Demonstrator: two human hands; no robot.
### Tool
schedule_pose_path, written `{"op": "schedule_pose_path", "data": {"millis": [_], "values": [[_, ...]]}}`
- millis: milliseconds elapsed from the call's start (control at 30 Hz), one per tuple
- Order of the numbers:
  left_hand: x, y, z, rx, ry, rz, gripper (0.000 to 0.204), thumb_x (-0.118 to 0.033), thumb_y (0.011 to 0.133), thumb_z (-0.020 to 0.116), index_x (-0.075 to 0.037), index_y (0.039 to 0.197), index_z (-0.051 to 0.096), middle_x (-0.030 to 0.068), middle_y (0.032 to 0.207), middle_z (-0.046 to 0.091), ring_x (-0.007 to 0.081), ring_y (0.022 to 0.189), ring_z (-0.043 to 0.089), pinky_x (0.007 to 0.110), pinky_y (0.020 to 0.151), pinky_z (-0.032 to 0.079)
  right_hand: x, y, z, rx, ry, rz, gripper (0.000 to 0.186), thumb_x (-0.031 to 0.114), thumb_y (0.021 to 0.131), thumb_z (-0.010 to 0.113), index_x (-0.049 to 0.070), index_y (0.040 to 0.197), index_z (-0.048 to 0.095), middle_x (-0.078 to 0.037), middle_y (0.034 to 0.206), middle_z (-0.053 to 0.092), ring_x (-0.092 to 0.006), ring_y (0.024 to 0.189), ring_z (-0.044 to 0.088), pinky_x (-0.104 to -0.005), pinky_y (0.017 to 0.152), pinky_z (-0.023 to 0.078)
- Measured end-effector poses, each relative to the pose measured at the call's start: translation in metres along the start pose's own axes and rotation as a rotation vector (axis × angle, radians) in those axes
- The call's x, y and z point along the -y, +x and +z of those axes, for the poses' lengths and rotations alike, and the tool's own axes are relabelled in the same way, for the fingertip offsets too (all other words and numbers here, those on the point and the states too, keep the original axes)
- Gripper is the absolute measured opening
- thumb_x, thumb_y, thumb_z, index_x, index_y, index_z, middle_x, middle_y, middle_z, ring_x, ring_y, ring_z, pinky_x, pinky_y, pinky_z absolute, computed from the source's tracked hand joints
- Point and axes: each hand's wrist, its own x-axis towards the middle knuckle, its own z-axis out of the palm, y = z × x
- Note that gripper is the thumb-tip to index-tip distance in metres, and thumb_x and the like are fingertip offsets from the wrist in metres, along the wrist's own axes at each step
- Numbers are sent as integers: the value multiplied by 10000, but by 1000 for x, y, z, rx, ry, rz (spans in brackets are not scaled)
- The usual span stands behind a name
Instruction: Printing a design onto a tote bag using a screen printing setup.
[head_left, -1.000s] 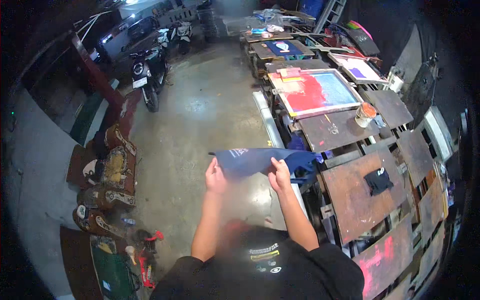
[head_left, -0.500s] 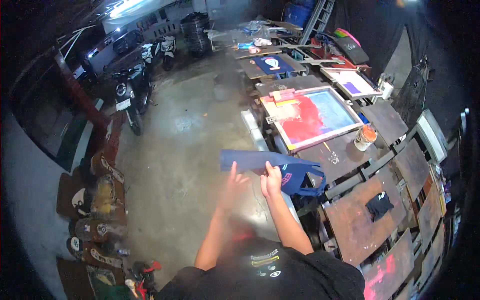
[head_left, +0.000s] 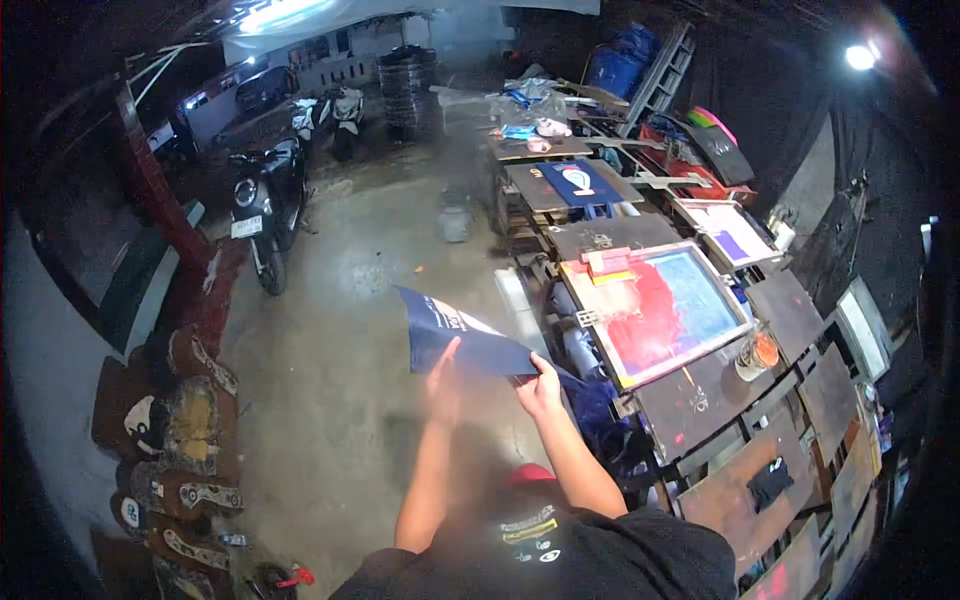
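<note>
In the head view, both bare hands hold a dark blue printed cloth piece (head_left: 455, 338) up in the air over the concrete floor (head_left: 350, 400), just left of the row of printing boards. The left hand (head_left: 442, 372) is blurred; it lies against the underside of the cloth, and I cannot tell whether its fingers are spread or pinching. The right hand (head_left: 541, 386) grips the cloth's near right edge, its fingers (head_left: 548, 372) pressed together on the fabric.

The cloth carries a pale print near its far left corner, so the printing on this piece looks done, in my judgement; it is off the boards and not yet laid down anywhere. More dark blue fabric (head_left: 600, 420) hangs below the right hand at the boards' left edge.

On the boards lie a framed screen (head_left: 655, 310) smeared with red and blue ink, an orange-topped jar (head_left: 752, 355) by its right corner, and another blue printed piece (head_left: 580, 183) farther back. Motorbikes (head_left: 265, 215) stand across the floor.
</note>
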Motion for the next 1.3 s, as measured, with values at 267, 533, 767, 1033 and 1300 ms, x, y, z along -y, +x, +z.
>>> {"op": "schedule_pose_path", "data": {"millis": [267, 533, 767, 1033, 1300], "values": [[2, 58, -69, -226, -85, 42, 556, -415, 1011, 465, -17, 1398, 476, 89, 1386, 514, 188, 1229, 496, 364, 1027, 370, -11, 125, -16, -39, 43, 92, 302, 167, 970, 458, -12, 1194, 550, -159, 1236, 612, -303, 1142, 572, -457, 1038, 417], [29, 161, -118, -400, -112, -11, 502, -347, 1016, 464, -64, 1430, 440, 88, 1377, 525, 207, 1150, 560, 377, 930, 444, -4, 275, 19, -154, -50, 137, 176, 144, 929, 577, 96, 1099, 574, -82, 1007, 641, -202, 869, 636, -351, 693, 490], [42, 294, -112, -465, 10, 75, 495, -254, 1006, 505, -73, 1453, 394, 86, 1275, 551, 166, 979, 599, 336, 850, 493, 26, 393, 75, 32, -80, 69, 157, 133, 936, 582, 42, 1064, 580, -100, 1023, 666, -252, 921, 650, -390, 805, 538], [106, 383, -138, -448, 149, 12, 431, -197, 988, 543, -45, 1387, 488, 18, 1011, 589, 69, 778, 574, 315, 802, 505, 64, 412, 143, 46, -201, -209, 334, 33, 904, 609, -35, 1222, 535, -144, 1194, 606, -268, 1124, 592, -423, 980, 481], [146, 528, -118, -372, 196, -196, 346, -182, 988, 533, -45, 1303, 579, -29, 983, 591, 17, 622, 423, 294, 788, 495, 112, 500, 143, -114, -155, -402, 310, 29, 890, 633, 22, 1191, 555, -81, 1121, 604, -194, 1027, 592, -351, 860, 496]]}}
